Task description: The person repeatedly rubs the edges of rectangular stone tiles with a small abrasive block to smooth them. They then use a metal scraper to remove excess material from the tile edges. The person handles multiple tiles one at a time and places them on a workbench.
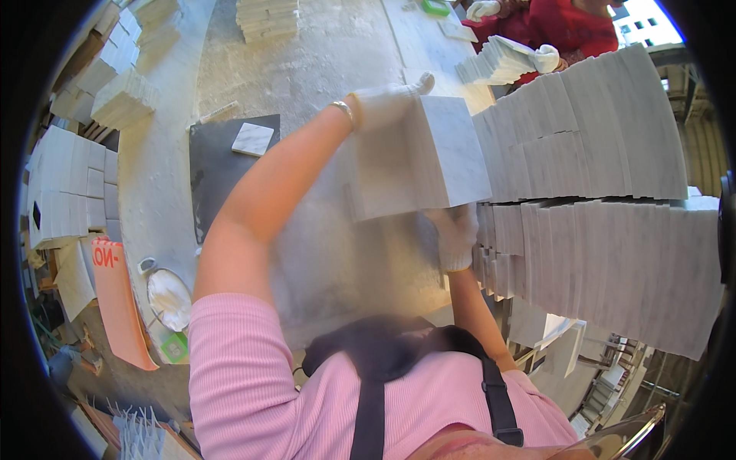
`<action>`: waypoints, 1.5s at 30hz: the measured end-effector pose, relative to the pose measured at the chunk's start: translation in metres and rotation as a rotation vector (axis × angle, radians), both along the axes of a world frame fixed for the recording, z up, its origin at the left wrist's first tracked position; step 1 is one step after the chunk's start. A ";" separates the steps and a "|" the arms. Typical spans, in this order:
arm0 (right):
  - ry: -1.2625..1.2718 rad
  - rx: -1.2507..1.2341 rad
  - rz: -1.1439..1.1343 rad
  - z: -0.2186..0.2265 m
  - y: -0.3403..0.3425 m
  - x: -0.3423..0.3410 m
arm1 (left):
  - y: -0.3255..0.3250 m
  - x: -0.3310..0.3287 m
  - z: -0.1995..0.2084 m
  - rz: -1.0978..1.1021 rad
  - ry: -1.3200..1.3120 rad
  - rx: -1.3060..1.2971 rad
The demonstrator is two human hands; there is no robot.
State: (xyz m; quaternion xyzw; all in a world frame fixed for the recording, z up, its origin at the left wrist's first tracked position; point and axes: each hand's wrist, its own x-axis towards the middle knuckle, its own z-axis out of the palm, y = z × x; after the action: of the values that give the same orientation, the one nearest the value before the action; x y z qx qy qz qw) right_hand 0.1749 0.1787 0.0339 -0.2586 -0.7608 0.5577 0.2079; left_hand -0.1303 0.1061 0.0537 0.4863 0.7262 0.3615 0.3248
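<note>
My left hand (387, 103), in a white glove, is wrapped over the far edge of a block of white-grey marble tiles (456, 153). At the near edge of the same tiles, my right hand (456, 238), also gloved, grips from below. The held tiles stand tilted, and their left side (383, 176) is smeared by motion, so how many there are cannot be told. To the left, a small veined tile (253, 139) lies on a dark square board (218, 172) beneath my left forearm.
Tall rows of stacked tiles (606, 138) stand close on the right. More stacks (73, 180) line the left, beside an orange sheet (121, 303) and a white oval dish (169, 299). At the far right, a person in red (560, 31) has gloved hands near tiles (498, 61).
</note>
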 end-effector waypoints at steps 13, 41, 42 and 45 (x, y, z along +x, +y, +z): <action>-0.087 0.253 -0.031 -0.012 -0.001 0.002 | 0.006 -0.019 0.016 -0.052 0.133 -0.244; -0.017 0.512 -0.032 0.083 -0.044 0.015 | -0.038 0.025 0.046 0.362 -0.236 0.165; -0.038 0.523 -0.039 0.087 -0.044 0.012 | -0.037 0.026 0.048 0.363 -0.263 0.151; -0.095 0.633 -0.045 0.097 -0.044 0.010 | -0.035 0.026 0.045 0.422 -0.248 0.057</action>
State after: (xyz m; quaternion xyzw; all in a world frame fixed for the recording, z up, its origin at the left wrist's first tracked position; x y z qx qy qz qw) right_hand 0.1850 0.1346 0.1312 -0.2237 -0.8995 0.2760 0.2544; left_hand -0.1042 0.0709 0.0987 0.2848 0.7558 0.4985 0.3149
